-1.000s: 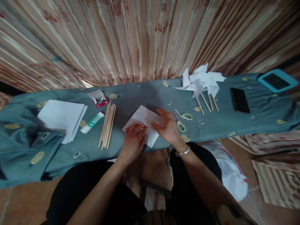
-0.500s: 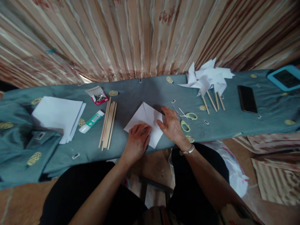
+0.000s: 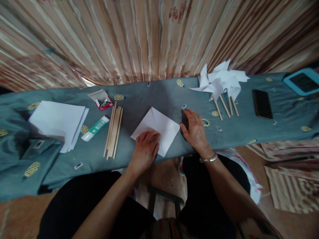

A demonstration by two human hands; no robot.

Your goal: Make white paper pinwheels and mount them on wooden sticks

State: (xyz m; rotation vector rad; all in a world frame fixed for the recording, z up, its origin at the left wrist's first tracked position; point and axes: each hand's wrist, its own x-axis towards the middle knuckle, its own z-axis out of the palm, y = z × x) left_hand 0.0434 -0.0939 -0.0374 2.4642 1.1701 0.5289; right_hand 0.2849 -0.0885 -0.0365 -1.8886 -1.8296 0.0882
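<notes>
A square of white paper [image 3: 165,127] with crease lines crossing it lies cornerwise on the cloth-covered table in front of me. My left hand [image 3: 145,148] rests on its near left part, fingers bent and lying on the sheet. Just past the paper's right corner, my right hand [image 3: 194,131] is above the cloth with its fingers apart and nothing in them. Under and behind that hand are the scissors, of which only part of a light green handle loop [image 3: 206,122] shows; the blades are hidden.
To the left are wooden sticks [image 3: 115,131], a glue stick [image 3: 96,128], a small red-and-white box [image 3: 106,107] of metal pieces and a paper stack [image 3: 59,118]. On the right lie paper pinwheels [image 3: 221,81] on sticks, a dark phone [image 3: 262,103] and a blue-framed tablet [image 3: 302,81]. A curtain [image 3: 149,39] hangs behind.
My right hand has moved right, off the paper's right corner and over the scissors, covering most of them. My left hand has stayed on the paper.
</notes>
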